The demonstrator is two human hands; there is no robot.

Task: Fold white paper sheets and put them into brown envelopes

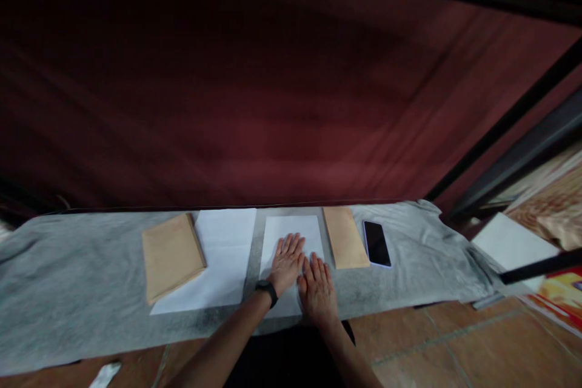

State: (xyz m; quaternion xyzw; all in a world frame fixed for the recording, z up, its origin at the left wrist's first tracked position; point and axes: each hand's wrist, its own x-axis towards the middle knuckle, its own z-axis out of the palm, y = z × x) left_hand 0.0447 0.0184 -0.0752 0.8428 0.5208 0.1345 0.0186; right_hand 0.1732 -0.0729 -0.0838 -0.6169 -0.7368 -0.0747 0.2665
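Along the middle stretch of the table (pixel 68 291), between its far and near edges, lies a white sheet (pixel 291 225), with both bare hands palm down on it. The left hand (pixel 287 262), with a dark wristband (pixel 267 291), has its fingers straight and slightly spread; the right hand (pixel 319 291), over the sheet's right border, has its fingers extended with narrow gaps. Neither grips anything. Toward the table's left end, a brown paper stack (pixel 173 254) overlaps a larger white sheet (pixel 227 257); to the right, a brown envelope (pixel 346 237) and a phone (pixel 377 244) lie near the far edge. Uneven pressure or a sideways slide of the palms could skew or crease the middle sheet, the soft table cover perhaps bunching beneath it; a tug on the larger sheet could disturb the stack. No brand or writing is legible: the phone's screen is dark, and the red-and-yellow print (pixel 561 297) beyond the table's right end is too blurred to read.
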